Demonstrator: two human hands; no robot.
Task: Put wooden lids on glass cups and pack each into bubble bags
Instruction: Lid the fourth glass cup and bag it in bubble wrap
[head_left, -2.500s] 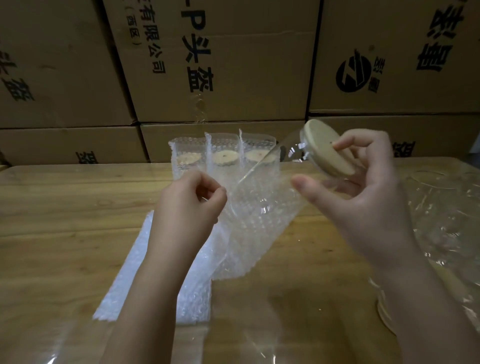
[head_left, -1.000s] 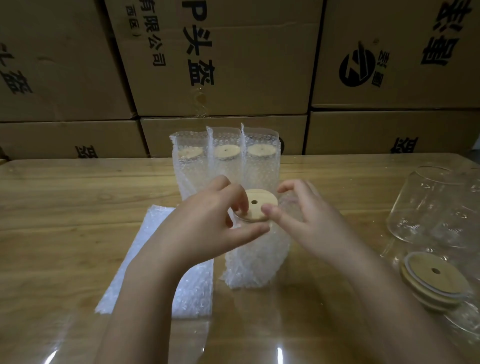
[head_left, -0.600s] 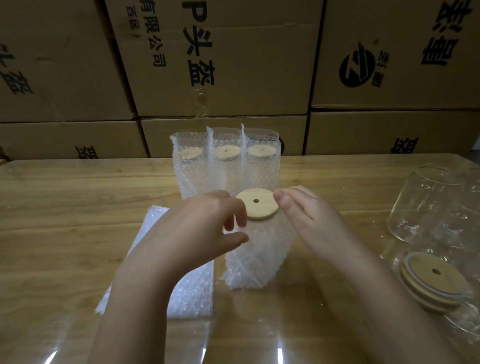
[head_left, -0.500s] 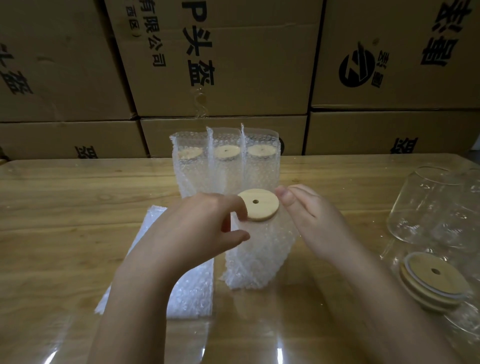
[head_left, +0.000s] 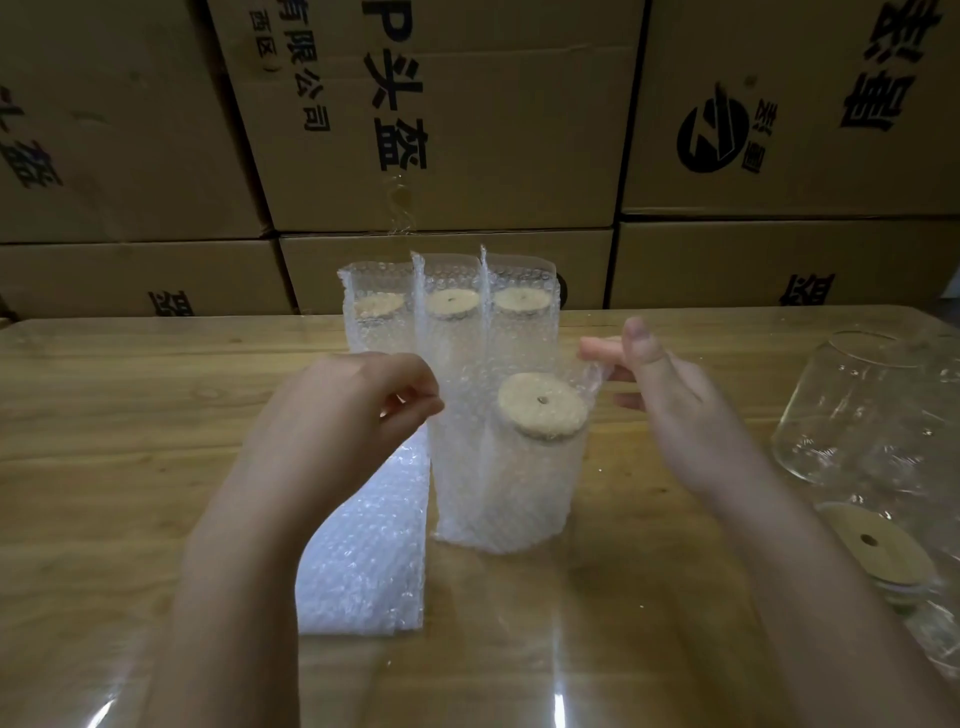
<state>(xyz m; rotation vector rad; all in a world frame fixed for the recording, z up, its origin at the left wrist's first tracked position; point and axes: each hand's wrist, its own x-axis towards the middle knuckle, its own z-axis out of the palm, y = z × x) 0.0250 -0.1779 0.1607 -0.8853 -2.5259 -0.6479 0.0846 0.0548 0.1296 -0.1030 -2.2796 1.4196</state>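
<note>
A packer's left hand (head_left: 358, 415) pinches the left edge of a bubble bag (head_left: 457, 467) between thumb and forefinger. The right hand (head_left: 670, 405), thumb lifted, appears to nip the bag's right corner between two near-straight fingers, likely to draw the mouth up past the wooden lid (head_left: 543, 405). The lidded glass cup (head_left: 535, 478) stands upright inside the bag. Behind the bag wait three packed cups (head_left: 449, 312). Flat bags (head_left: 363, 561) lie left of it. Bare glasses (head_left: 857, 410) and spare lids (head_left: 878, 545) sit well to its right.

Pale tan wooden lid (head_left: 542, 404), clear dimpled bubble bag (head_left: 514, 488), black-printed brown boxes (head_left: 467, 114).
</note>
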